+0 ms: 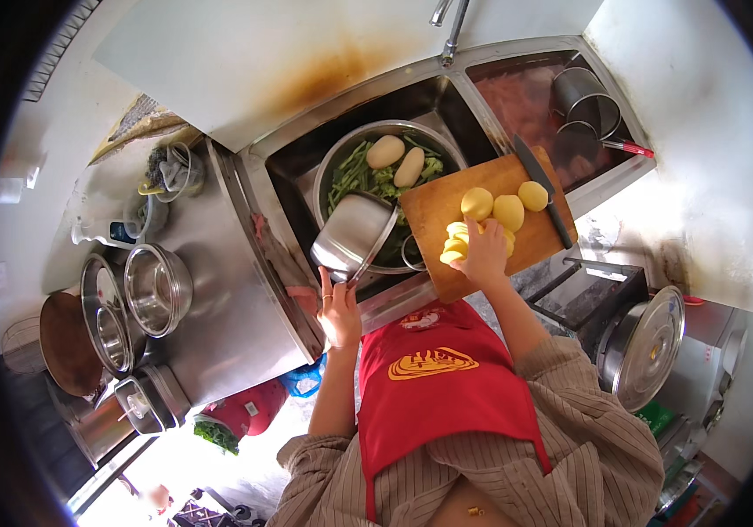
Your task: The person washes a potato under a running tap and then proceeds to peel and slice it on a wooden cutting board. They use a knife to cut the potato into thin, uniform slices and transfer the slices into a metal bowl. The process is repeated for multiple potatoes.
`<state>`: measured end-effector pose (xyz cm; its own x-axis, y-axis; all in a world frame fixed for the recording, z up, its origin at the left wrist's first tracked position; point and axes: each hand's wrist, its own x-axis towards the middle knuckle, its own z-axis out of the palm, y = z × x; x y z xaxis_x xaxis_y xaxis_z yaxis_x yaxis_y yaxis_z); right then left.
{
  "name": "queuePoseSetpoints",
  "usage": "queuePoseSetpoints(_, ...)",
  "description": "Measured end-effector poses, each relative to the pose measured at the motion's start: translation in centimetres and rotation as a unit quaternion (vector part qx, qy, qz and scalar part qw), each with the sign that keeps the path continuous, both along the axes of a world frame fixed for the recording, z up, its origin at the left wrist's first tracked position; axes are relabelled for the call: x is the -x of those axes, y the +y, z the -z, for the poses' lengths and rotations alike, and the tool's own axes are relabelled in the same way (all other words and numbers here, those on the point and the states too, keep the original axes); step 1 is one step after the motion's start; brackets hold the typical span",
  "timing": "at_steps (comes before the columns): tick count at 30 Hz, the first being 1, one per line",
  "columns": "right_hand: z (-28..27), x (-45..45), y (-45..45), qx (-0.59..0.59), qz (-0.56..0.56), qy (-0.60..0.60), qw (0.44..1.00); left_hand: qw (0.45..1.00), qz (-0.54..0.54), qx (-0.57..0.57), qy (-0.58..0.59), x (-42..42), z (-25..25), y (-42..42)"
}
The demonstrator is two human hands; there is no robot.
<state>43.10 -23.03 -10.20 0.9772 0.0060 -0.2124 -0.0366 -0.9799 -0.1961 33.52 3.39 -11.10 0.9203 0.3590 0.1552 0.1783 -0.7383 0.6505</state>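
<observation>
My left hand (339, 315) grips the rim of a tilted stainless steel bowl (357, 230). My right hand (486, 257) rests on a pile of sliced potato (453, 246) on a wooden cutting board (432, 201), its fingertips by the slices. Beside the slices lie several peeled potatoes (508, 212), and a kitchen knife (538, 174) lies along the board's right side. The board sits over the sink's edge. Behind the bowl, a large steel basin (322, 178) in the sink holds green beans, broccoli and two unpeeled potatoes (386, 152).
The right sink basin holds reddish contents in water (515, 99) and a metal cylinder (587, 95). Steel bowls (159, 290) stand on the steel counter (231, 316) at the left. A faucet (449, 49) rises behind the sink; a lidded pot (647, 349) is at the right.
</observation>
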Motion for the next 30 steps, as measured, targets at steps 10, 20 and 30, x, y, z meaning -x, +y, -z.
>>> queuePoseSetpoints(10, 3.2, 0.0, 2.5, -0.097, 0.032, 0.030, 0.994, 0.896, -0.128, 0.405, 0.128, -0.9, 1.4, -0.1)
queuePoseSetpoints(20, 2.0, 2.1, 1.8, -0.171, 0.171, -0.173, 0.955, 0.852, -0.171, 0.473, 0.143, -0.7, 2.9, 2.1)
queuePoseSetpoints(30, 6.7, 3.7, 0.5, -0.130, 0.347, -0.082, 0.925, 0.868, -0.114, 0.452, 0.168, -3.0, 0.6, 1.1)
